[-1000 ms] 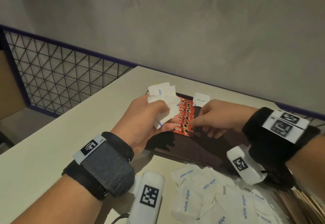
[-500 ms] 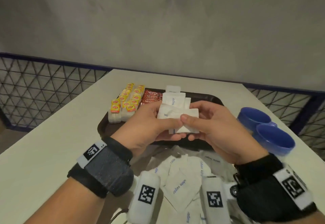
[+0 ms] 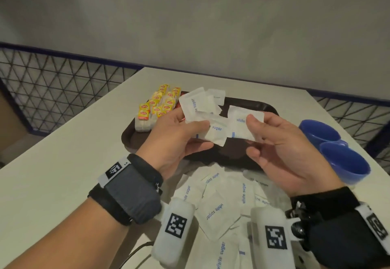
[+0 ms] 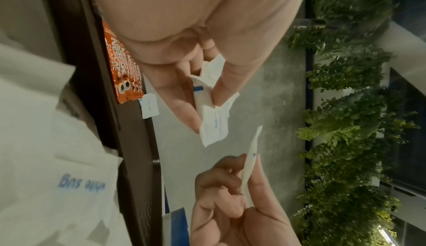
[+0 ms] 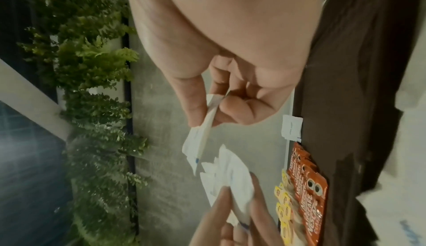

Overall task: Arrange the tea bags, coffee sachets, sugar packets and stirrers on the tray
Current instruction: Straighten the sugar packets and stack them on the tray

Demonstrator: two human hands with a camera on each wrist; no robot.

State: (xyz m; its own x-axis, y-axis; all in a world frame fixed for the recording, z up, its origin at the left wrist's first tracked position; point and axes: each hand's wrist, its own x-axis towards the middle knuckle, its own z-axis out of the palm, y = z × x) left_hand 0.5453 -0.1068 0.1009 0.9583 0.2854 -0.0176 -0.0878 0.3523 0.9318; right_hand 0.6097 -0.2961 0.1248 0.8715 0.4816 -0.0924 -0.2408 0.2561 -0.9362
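My left hand (image 3: 179, 138) grips a fan of several white sugar packets (image 3: 198, 110) above the near half of the dark brown tray (image 3: 261, 106). My right hand (image 3: 274, 142) pinches one white sugar packet (image 3: 242, 125) between thumb and fingers, just right of the fan. In the left wrist view the bunch (image 4: 213, 120) sits between thumb and fingers, with the single packet (image 4: 250, 168) below it. Yellow tea bags (image 3: 158, 106) line the tray's left end, with red coffee sachets (image 5: 308, 191) beside them. One sugar packet (image 5: 291, 127) lies on the tray's far edge.
A loose heap of white sugar packets (image 3: 217, 203) covers the table (image 3: 52, 173) in front of the tray. Two blue bowls (image 3: 337, 154) stand at the right, close to my right hand. A wire mesh fence (image 3: 52, 91) runs beyond the table's left edge.
Both hands pulled back from the far part of the tray toward me. My right hand drew one sugar packet away from the bunch in my left hand, and the hands have parted slightly.
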